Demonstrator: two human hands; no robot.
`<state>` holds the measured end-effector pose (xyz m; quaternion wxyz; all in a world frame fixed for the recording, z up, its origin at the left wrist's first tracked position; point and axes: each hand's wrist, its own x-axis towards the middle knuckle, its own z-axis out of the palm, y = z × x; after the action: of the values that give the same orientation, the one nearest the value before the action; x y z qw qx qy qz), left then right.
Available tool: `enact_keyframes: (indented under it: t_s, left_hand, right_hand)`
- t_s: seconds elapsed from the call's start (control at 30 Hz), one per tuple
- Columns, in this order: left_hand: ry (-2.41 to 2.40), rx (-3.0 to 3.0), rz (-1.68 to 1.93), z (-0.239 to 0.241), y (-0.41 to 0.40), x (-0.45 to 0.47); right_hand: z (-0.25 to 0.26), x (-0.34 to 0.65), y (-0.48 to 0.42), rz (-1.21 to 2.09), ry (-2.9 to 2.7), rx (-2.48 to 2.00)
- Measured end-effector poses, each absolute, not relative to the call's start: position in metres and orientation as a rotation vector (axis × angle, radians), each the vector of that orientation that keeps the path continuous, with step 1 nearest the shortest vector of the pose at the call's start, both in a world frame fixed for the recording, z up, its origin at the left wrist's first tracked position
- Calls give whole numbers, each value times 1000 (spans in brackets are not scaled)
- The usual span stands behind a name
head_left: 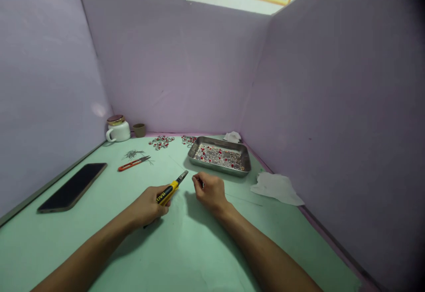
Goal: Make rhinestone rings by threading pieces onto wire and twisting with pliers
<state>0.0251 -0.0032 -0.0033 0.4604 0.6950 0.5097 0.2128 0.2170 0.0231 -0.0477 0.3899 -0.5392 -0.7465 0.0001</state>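
My left hand (151, 205) is wrapped round pliers (169, 192) with a yellow-and-black handle, their grey metal tip pointing up and right. Close to that tip, my right hand (210, 190) is closed in a pinch, thumb against forefinger. A thin wire (245, 200) comes out to the right from behind this hand, and a faint thin line also shows beyond the plier tip. The wire seems to run through the pinch, though the fingers hide most of it there. Just behind my right hand stands a metal tray (219, 167) holding many small clear and red beads.
Behind lie two heaps of red-and-clear beaded pieces (161, 142). On the left are orange thread snips (134, 163), cut wire bits (133, 153), a phone (73, 188), a lidded white mug (119, 130) and a small brown cup (139, 130). White paper (277, 188) lies right. Purple partitions (172, 61) enclose the table.
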Motion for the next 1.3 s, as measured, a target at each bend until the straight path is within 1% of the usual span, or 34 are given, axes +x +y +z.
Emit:
enact_keyframes:
  t_s: [0.27, 0.53, 0.73, 0.83, 0.93, 1.0, 1.1, 1.3]
  left_hand:
    - [1208, 1599, 542, -5, -6, 25]
    - [1061, 1503, 494, -3, -8, 21]
    - [1379, 1940, 617, -11, -6, 25]
    - [1653, 2222, 523, -15, -9, 27]
    - [1809, 2327, 397, -15, -11, 28]
    - [1733, 2309, 468, -13, -11, 29]
    - [1411, 2040, 630, -8, -11, 30]
    - [1070, 1514, 544, 4, -15, 26]
  right_hand:
    - [-48, 217, 24, -60, -1918, -1351]
    - [-48, 217, 23, -59, -1886, -1327]
    - [-49, 217, 24, -126, -1925, -1356]
    - [-49, 217, 24, -120, -1931, -1372]
    - [-48, 216, 23, -105, -1918, -1358]
    - [-48, 216, 24, -90, -1897, -1337]
    - [-47, 217, 25, -65, -1864, -1303]
    - [-48, 218, 25, -79, -1824, -1244]
